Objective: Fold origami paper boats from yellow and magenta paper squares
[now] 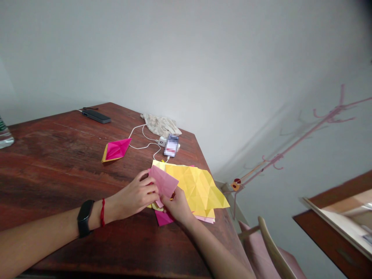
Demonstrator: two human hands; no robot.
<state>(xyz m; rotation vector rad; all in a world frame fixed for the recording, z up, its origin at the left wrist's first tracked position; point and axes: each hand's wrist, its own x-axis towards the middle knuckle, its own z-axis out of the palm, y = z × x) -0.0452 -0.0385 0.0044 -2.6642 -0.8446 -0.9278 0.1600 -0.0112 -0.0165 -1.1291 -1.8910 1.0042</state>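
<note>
A light pink folded paper (164, 181) is held up between my two hands over the table. My left hand (144, 193) is closed on its left side, the fingers curled along the edge. At the lower right edge, my right hand (178, 206) pinches the same paper with the thumb in front. Beneath and to the right lies a creased yellow sheet (197, 186) on top of a pile of yellow and pink papers. A magenta paper (164, 218) pokes out under my hands. Farther left sits a folded magenta and yellow paper piece (117, 150).
On the brown wooden table (58, 166) lie a phone (171, 145) with white cables, a crumpled pale cloth (161, 124) and a black device (96, 115). A bottle (5, 135) stands at the left edge. Right of the table are a chair (267, 244) and a pink coat rack (302, 140).
</note>
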